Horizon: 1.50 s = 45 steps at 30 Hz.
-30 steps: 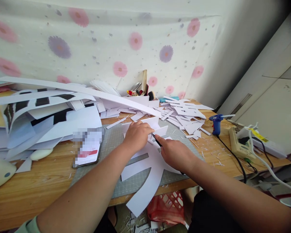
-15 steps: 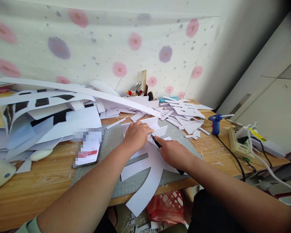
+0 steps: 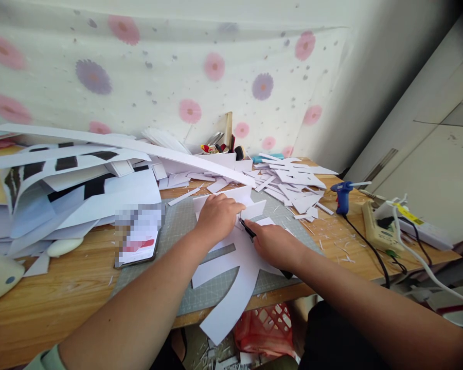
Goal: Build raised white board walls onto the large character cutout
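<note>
While the right hand (image 3: 272, 247) has its fingers closed around a slim black knife (image 3: 248, 229), the knife slants away from the body and leftward, its tip just beside the left fingertips. The left hand (image 3: 219, 218) bends over the white board (image 3: 244, 257), fingers close together; I cannot tell if they pinch or only press. This board lies on the gray mat (image 3: 177, 216), its curved leg (image 3: 224, 314) passing the table (image 3: 61, 288) edge, and looks smooth, with a straight slot

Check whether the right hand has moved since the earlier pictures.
Yes, slightly: the right hand, black tool in its grip, has shifted toward the person, judged against the grey mat.
</note>
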Motion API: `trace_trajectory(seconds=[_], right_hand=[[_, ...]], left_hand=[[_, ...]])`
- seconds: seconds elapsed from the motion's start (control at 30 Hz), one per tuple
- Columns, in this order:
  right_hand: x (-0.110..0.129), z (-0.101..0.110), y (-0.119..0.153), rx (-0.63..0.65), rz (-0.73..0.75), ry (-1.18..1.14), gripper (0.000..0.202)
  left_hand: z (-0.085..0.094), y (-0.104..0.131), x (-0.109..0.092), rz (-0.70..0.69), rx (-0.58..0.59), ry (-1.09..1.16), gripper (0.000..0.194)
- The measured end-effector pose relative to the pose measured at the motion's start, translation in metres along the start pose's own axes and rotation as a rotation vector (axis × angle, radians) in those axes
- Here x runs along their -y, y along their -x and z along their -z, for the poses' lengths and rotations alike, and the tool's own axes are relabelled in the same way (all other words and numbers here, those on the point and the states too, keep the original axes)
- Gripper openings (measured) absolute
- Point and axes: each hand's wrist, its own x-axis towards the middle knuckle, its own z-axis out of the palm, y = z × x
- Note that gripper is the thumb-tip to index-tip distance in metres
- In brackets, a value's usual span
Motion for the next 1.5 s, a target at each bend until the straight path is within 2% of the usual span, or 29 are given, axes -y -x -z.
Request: trace_trajectory(seconds=[0.1, 0.2, 0.33, 0.57, 0.63, 0.73, 0.83, 0.9, 1.07, 1.27, 1.37, 1.43, 1.5], right_hand=[[0.001, 0.003, 0.001, 0.012, -0.002, -0.014, 0.056], [0.001, 0.006, 0.003, 0.008, 0.007, -0.063, 0.056], [-0.002, 0.008, 0.007, 0.000, 0.030, -0.147, 0.056], [-0.020, 0.022, 0.020, -0.011, 0.074, -0.242, 0.054], [-0.031, 0.030, 0.025, -0.029, 0.027, -0.280, 0.052], [-0.054, 0.038, 0.029, -0.092, -0.118, -0.289, 0.053], [-0.082, 0.036, 0.024, -0.162, -0.262, -0.175, 0.054], [-0.097, 0.031, 0.019, -0.143, -0.335, -0.060, 0.057], [-0.113, 0.020, 0.011, -0.087, -0.342, 0.108, 0.058], [-0.117, 0.015, 0.007, -0.045, -0.374, 0.184, 0.054], [-0.107, 0.018, 0.007, -0.139, -0.336, 0.224, 0.050], [-0.090, 0.019, 0.006, -0.260, -0.227, 0.197, 0.046], [-0.068, 0.016, 0.004, -0.334, -0.036, 0.113, 0.039]], left_hand=[[0.002, 0.001, -0.006, -0.014, -0.019, -0.081, 0.023], [0.003, 0.002, -0.008, -0.041, 0.060, -0.161, 0.016], [0.001, 0.000, -0.006, -0.032, 0.192, -0.187, 0.019], [0.001, 0.000, -0.005, -0.023, 0.204, -0.212, 0.020], [0.002, 0.002, -0.005, -0.033, 0.193, -0.201, 0.021], [0.004, 0.004, -0.005, -0.060, 0.138, -0.154, 0.021], [0.005, 0.004, -0.005, -0.075, 0.127, -0.100, 0.021], [0.005, 0.005, -0.005, -0.080, 0.166, -0.085, 0.021], [0.002, 0.007, -0.006, -0.114, 0.224, -0.082, 0.021], [-0.002, 0.009, -0.007, -0.117, 0.229, -0.084, 0.020], [-0.003, 0.010, -0.008, -0.118, 0.219, -0.080, 0.023], [-0.002, 0.011, -0.009, -0.114, 0.224, -0.076, 0.026], [0.000, 0.012, -0.012, -0.112, 0.220, -0.066, 0.026]])
